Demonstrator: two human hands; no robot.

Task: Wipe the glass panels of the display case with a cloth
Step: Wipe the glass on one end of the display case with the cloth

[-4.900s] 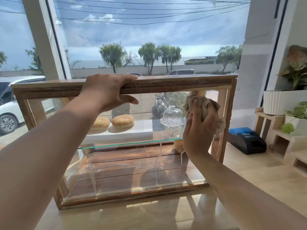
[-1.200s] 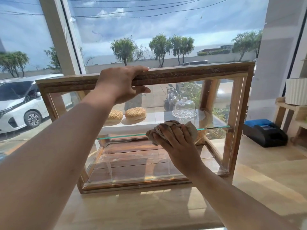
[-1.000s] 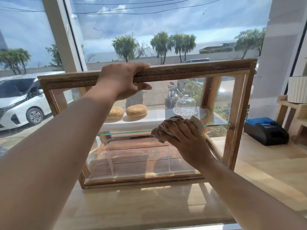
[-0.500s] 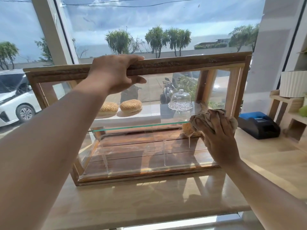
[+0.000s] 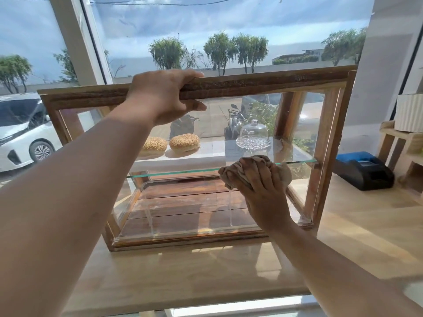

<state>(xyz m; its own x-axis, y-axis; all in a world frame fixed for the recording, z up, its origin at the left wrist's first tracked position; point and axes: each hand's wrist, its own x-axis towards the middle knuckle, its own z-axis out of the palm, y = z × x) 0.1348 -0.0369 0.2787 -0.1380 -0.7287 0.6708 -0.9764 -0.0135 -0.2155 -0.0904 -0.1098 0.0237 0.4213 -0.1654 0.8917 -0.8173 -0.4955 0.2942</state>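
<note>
A wooden-framed glass display case [image 5: 263, 82] stands on a pale counter in front of a big window. My left hand [image 5: 163, 94] grips its top front rail, fingers over the top and thumb under it. My right hand [image 5: 263, 191] holds a crumpled beige cloth [image 5: 238, 171] pressed against the front glass panel, right of centre, at the height of the inner glass shelf [image 5: 174, 173]. Inside on that shelf sit two sesame buns [image 5: 184, 143] and a small glass dome [image 5: 254, 135].
A blue and black receipt printer [image 5: 364, 170] sits on the counter [image 5: 366, 225] just right of the case. Beyond it are wooden crate shelves [image 5: 402, 143] with a white ribbed pot [image 5: 409, 113]. The window glass rises right behind the case.
My right hand with the cloth has slid left along the front glass from near the right post toward the centre. My left hand stays on the top rail.
</note>
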